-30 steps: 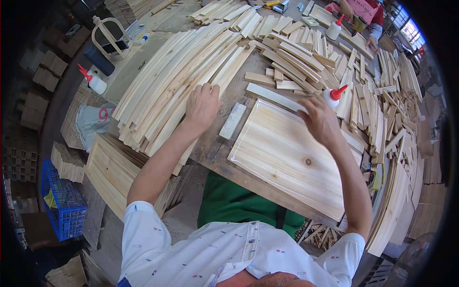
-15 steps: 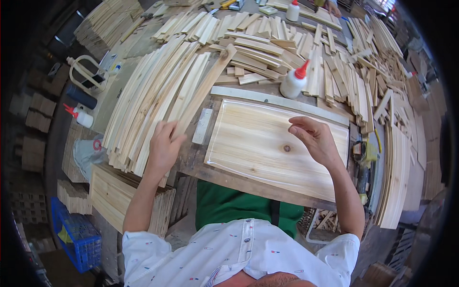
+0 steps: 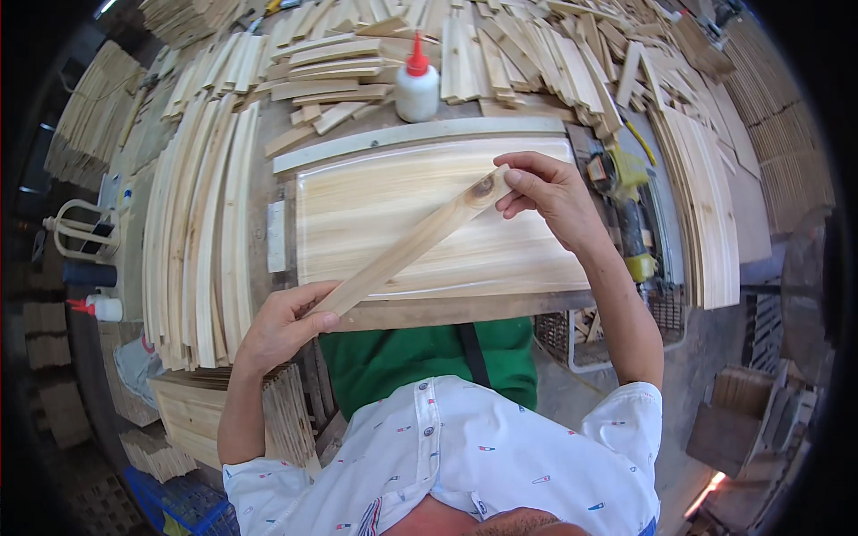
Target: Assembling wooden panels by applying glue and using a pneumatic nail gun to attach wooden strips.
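Observation:
A long narrow wooden strip [image 3: 413, 237] with a dark knot near its upper right end slants across the view, held between both hands. My left hand [image 3: 284, 327] is closed on its lower left end. Thumb and fingers of my right hand [image 3: 547, 198] pinch the knotted end. Below the strip lies a rectangular pale wood panel [image 3: 357, 196] with a glossy white line of glue along its edges. A straight wooden batten [image 3: 420, 132] runs along the panel's far edge, and a short pale block [image 3: 276, 236] sits by its left side.
A white glue bottle [image 3: 417, 89] with a red nozzle stands beyond the batten. Long strips [image 3: 192, 223] are stacked at the left, shorter pieces [image 3: 335, 67] heaped at the back. Yellow-green power tools [image 3: 630, 214] lie on the right, near more stacked boards [image 3: 706, 214].
My left hand has lifted the knotted strip off the left stack and brought it over the panel. My right hand has taken its far end. The view has turned to the right.

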Available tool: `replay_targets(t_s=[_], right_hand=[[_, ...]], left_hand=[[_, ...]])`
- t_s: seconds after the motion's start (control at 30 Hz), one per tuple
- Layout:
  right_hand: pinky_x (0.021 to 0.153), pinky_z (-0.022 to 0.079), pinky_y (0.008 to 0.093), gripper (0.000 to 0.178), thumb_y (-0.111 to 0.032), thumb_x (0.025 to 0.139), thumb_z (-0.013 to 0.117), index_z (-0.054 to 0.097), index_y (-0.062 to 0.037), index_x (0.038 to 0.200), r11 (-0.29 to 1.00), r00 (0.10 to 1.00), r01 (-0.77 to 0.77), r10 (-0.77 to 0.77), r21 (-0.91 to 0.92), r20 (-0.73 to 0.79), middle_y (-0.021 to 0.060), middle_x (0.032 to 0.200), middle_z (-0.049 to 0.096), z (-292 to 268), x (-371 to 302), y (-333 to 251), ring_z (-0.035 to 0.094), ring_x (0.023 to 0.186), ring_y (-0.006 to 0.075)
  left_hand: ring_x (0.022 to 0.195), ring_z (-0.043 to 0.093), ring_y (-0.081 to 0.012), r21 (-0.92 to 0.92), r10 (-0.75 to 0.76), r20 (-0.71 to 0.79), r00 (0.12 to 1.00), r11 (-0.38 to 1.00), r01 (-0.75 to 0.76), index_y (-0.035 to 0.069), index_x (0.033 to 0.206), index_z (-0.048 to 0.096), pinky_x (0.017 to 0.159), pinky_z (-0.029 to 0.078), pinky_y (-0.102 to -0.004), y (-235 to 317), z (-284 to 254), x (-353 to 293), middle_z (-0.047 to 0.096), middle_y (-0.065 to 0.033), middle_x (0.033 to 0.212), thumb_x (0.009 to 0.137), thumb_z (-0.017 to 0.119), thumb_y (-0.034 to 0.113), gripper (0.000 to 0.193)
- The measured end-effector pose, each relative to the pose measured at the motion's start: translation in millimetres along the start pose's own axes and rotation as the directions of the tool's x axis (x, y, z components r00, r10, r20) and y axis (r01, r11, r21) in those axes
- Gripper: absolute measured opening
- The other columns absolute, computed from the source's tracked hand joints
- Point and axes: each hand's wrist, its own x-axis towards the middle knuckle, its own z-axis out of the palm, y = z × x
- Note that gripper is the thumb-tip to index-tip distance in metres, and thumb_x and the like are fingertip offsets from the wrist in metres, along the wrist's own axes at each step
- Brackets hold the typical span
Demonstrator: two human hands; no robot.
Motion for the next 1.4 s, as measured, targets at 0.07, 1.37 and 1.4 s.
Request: replay_targets(t_s=[0.07,1.37,1.4], right_hand=[[0.064,0.057,0.0254,0.027,-0.012,0.096,0.057,0.06,0.005,0.116,1.0,0.998,-0.016,0.017,0.021,-0.06,0.0089,0.09,0.065,-11,-9,7,0.067,0.072,0.0152],[0.067,0.058,0.0304,0.022,-0.011,0.096,0.054,0.058,0.0075,0.108,0.951,0.967,0.075,0.004,0.301,-0.254,0.0206,0.091,0.068,-61,-57,27,0.069,0.073,0.0214],[0.067,0.058,0.0304,0.022,-0.011,0.096,0.054,0.058,0.0075,0.108,0.951,0.963,0.08,0.003,0.299,-0.268,0.0206,0.091,0.068,-64,-55,25,0.069,0.073,0.0214]], left_hand=[[0.08,0.054,-0.0074,0.029,-0.011,0.051,0.999,1.0,0.009,-0.003,0.128,0.056,0.072,0.047,-0.0236,3,5,7,0.062,-0.0012,0.096,0.092,0.062,0.014,0.04],[0.098,0.058,-0.0286,0.757,0.865,0.212,0.454,0.148,-0.636,0.002,0.109,0.066,0.084,0.049,-0.0374,60,46,132,0.061,-0.0119,0.104,0.074,0.069,0.001,0.035],[0.098,0.058,-0.0286,0.748,0.855,0.214,0.472,0.167,-0.642,0.002,0.11,0.066,0.085,0.049,-0.0364,60,47,138,0.061,-0.0119,0.103,0.074,0.07,-0.002,0.036]])
